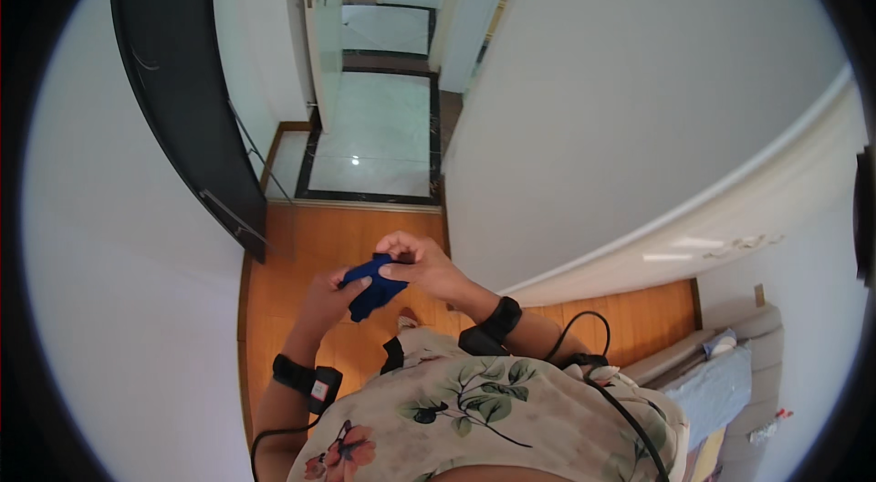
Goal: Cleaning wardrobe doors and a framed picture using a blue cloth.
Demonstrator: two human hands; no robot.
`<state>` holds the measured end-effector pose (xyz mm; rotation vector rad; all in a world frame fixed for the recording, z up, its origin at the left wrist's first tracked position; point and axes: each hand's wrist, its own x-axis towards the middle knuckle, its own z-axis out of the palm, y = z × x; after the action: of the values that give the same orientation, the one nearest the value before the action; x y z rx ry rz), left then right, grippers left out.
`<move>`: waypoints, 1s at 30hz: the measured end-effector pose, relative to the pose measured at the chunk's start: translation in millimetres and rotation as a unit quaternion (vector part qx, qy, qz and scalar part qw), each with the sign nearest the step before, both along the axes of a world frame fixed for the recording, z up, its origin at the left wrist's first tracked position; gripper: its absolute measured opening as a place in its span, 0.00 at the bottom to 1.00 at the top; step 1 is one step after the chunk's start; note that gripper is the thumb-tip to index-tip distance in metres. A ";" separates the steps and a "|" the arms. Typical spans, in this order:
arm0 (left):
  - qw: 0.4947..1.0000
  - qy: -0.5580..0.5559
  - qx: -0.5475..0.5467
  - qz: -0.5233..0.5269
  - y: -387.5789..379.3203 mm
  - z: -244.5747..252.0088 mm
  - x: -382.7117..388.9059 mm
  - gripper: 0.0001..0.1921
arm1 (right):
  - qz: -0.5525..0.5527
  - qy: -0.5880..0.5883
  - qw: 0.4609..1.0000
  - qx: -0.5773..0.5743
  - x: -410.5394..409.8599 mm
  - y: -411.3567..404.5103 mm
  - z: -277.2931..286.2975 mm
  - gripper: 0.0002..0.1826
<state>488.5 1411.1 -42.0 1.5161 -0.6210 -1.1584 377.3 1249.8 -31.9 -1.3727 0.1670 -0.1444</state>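
A small dark blue piece of cloth [380, 290] is held up in front of my body, over the wooden floor. My left hand [337, 297] grips its left edge, with the thumb lying on top. At the upper right edge, my right hand [421, 266] pinches the same cloth between thumb and fingers. Its lower part hangs loose below the two thumbs. What kind of item the cloth is, I cannot tell. Black straps with small devices sit around both forearms, and a dark cable runs from each.
A white door [325, 30] with keys in its lock stands ajar ahead, beside a tiled floor [373, 133] with a black border. A tall black panel [185, 71] is on the left wall. A pale wardrobe-like surface [616, 140] fills the right. A grey padded seat [742, 372] holds several things.
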 end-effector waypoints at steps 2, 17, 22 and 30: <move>0.996 -0.071 -0.042 0.027 -1.1 -28.9 17.7 0.09 | -0.010 0.067 0.997 -0.047 13.6 -14.8 -13.9 0.14; 0.997 0.061 -0.036 0.041 -67.1 55.1 146.7 0.14 | 0.304 0.021 0.909 0.283 123.2 -126.4 -24.6 0.20; 0.981 0.160 -0.101 0.039 -104.2 26.4 202.5 0.14 | -0.035 -0.029 0.983 -0.176 152.4 -79.9 -36.3 0.16; 0.990 0.130 -0.049 0.008 -137.0 -30.6 256.1 0.17 | 0.049 -0.095 0.941 -0.322 208.5 -108.9 28.5 0.12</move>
<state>744.6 1274.1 -72.6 1.2605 -0.4796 -1.2686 585.7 1140.9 -3.4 -2.0057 -0.1269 -0.2624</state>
